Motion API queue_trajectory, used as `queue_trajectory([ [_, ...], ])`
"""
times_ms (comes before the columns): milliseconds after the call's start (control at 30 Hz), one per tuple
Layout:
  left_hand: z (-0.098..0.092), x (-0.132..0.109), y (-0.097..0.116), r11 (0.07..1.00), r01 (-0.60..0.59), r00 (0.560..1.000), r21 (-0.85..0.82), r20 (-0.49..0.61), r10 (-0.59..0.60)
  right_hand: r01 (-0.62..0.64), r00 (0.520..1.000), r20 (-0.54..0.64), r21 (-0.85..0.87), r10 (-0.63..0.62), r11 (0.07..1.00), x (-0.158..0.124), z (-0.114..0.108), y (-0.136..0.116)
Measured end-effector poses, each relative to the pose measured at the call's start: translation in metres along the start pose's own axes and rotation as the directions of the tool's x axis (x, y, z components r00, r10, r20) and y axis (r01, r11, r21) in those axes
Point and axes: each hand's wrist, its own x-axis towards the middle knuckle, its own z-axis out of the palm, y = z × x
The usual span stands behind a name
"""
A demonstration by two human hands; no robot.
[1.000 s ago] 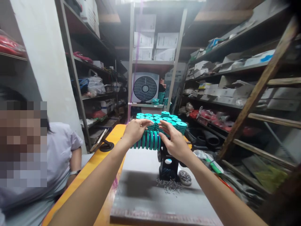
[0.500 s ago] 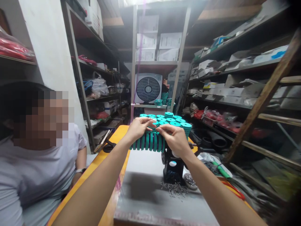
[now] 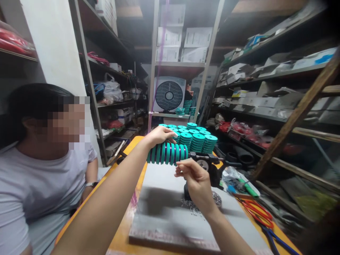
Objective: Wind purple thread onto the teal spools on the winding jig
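Observation:
A row of teal spools [image 3: 167, 153] wound with dark purple thread sits side by side on a black winding machine [image 3: 203, 163]. My left hand [image 3: 160, 134] lies over the top of this row, fingers stretched to the right, with a white patch at one fingertip. Just below the row's right end is my right hand [image 3: 195, 175], its thumb and forefinger pinched together. Whatever is in that pinch is too small to make out. Behind the row stand several stacks of teal spools [image 3: 198, 140].
Small metal bits [image 3: 190, 205] lie scattered on the grey board [image 3: 156, 212] beside a round dish [image 3: 217, 199]. Red-handled scissors [image 3: 256, 212] and blue-handled pliers [image 3: 278, 241] lie at right. A person [image 3: 45, 170] sits at left. A box fan [image 3: 169, 95] stands on the shelf behind.
My hands, close together above the spools before, are now apart. The right hand has moved down below the row's right end; the left has stayed at its top. The view has shifted slightly.

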Motion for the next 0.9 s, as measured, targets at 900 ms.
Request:
queue_trajectory([
  [900, -0.004, -0.015, -0.006, 0.965, -0.2, 0.979, -0.168, 0.014, 0.205, 0.11, 0.991, 0.122, -0.456, -0.06, 0.883, 0.108, -0.005, -0.002],
])
